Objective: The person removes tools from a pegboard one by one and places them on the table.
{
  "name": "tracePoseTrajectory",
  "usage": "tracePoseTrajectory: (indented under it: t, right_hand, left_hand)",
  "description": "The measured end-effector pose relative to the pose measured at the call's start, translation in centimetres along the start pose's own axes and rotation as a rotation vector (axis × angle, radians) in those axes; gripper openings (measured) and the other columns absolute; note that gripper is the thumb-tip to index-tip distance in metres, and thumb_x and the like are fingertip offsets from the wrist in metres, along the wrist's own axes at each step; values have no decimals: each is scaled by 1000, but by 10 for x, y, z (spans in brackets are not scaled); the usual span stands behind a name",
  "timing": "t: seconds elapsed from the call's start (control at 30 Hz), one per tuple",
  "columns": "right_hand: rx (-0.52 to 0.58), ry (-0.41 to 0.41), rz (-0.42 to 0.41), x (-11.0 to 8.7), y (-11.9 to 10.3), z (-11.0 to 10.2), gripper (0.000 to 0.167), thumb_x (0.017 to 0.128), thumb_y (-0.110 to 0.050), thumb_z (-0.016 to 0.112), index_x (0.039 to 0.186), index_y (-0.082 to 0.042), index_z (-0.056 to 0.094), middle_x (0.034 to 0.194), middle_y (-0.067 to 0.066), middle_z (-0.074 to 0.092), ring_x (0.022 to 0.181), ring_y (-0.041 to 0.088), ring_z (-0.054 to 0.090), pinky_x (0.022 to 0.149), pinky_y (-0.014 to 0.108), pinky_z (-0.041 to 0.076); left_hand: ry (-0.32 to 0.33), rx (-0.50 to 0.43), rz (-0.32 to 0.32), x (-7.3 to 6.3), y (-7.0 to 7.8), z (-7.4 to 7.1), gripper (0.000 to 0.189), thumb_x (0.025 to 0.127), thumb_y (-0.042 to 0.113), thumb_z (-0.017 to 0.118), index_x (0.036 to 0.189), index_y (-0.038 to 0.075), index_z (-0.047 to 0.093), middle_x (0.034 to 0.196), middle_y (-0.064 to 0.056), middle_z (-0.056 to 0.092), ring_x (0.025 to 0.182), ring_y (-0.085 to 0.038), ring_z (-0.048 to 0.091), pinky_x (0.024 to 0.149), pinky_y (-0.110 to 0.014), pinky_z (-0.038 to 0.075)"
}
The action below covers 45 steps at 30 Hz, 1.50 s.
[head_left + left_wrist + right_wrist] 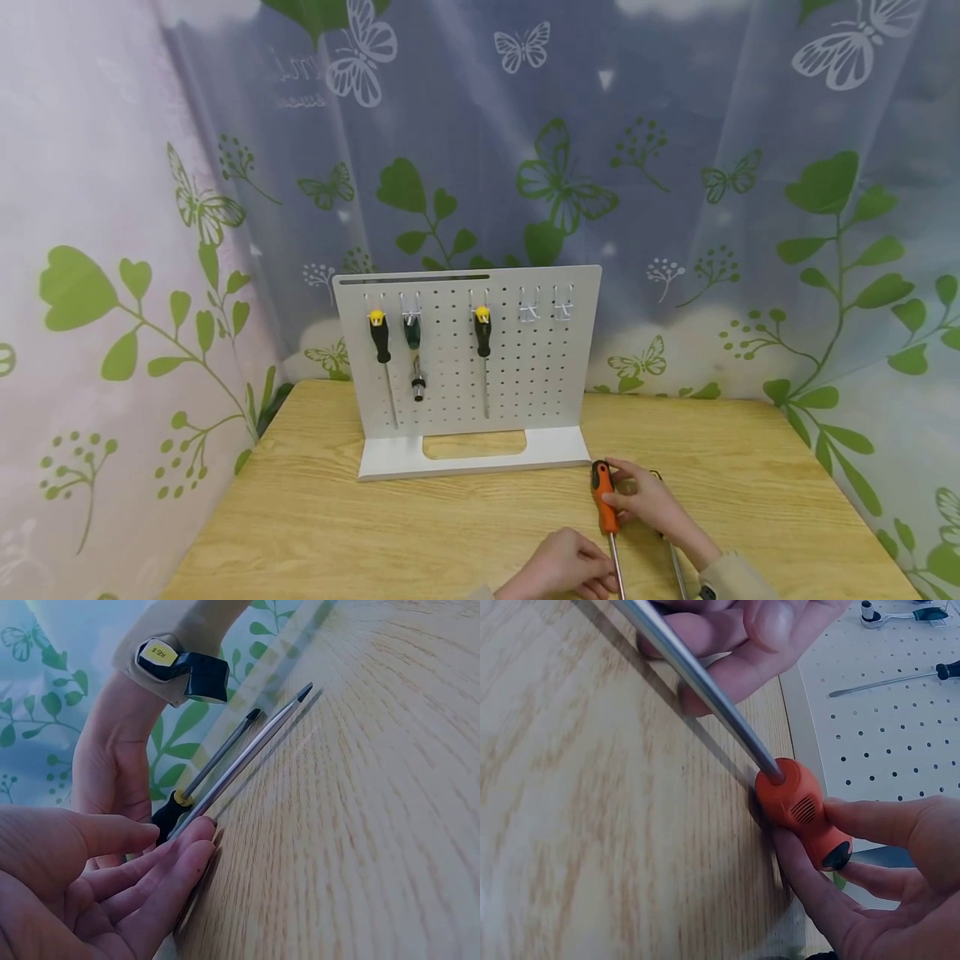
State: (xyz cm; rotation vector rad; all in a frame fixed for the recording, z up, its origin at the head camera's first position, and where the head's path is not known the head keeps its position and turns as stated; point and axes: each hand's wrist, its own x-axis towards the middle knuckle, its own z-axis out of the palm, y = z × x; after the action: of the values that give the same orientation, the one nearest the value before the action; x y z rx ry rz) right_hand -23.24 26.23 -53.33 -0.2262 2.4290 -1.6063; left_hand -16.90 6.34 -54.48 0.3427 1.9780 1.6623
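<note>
An orange screwdriver (606, 504) with a black-capped handle lies low over the wooden table, its long steel shaft (705, 690) pointing toward the person. My right hand (648, 500) pinches the orange handle (802, 806) between thumb and fingers. Beside the shaft is my left hand (566, 562), fingers loosely bent; in the left wrist view its fingertips (196, 847) are close to the shaft, and whether they touch it I cannot tell. A second screwdriver (174, 806), black and yellow, lies to the right, partly hidden by the right hand in the head view.
A white pegboard (525, 375) stands behind the hands. Two screwdrivers (380, 337) (483, 333) and a green-handled ratchet (413, 333) hang on it. Clear hooks (528, 308) on its right side hold nothing. A patterned curtain (465, 108) surrounds the wooden table (337, 533).
</note>
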Motion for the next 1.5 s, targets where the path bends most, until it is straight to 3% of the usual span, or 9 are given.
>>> tracePoseTrajectory:
  t: [0.37, 0.83, 1.27, 1.5]
  right_hand:
    - [-20, 18, 14, -2, -1, 1, 69, 91, -2, 73, 146, 15, 36, 126, 37, 52, 93, 29, 67, 66, 38, 63]
    - [-67, 76, 67, -5, -6, 5, 70, 90, -3, 75, 148, 10, 38, 127, 34, 55, 81, 23, 67, 63, 35, 63]
    - [-28, 144, -10, -3, -11, -3, 59, 98, -4, 64, 147, 12, 36, 128, 37, 53, 84, 32, 71, 64, 38, 63]
    - [-33, 190, -48, 1, -23, -8, 53, 100, -5, 62, 147, 6, 41, 130, 34, 55, 88, 33, 70, 67, 39, 63]
  left_hand:
    - [9, -19, 15, 1, 0, -2, 13, 96, 3, 66, 91, -4, 75, 78, -16, 75, 69, -25, 74, 61, -30, 63]
    - [69, -11, 90, 3, 2, -11, 9, 95, -1, 66, 92, -5, 73, 75, -12, 72, 65, -25, 72, 58, -32, 63]
    - [146, 41, 200, 12, 1, -33, 11, 96, 5, 66, 99, -3, 74, 82, -9, 76, 70, -21, 73, 62, -26, 62]
    - [203, 26, 265, 16, 5, -52, 14, 98, 7, 64, 104, -2, 73, 90, -9, 76, 76, -28, 74, 66, -33, 64]
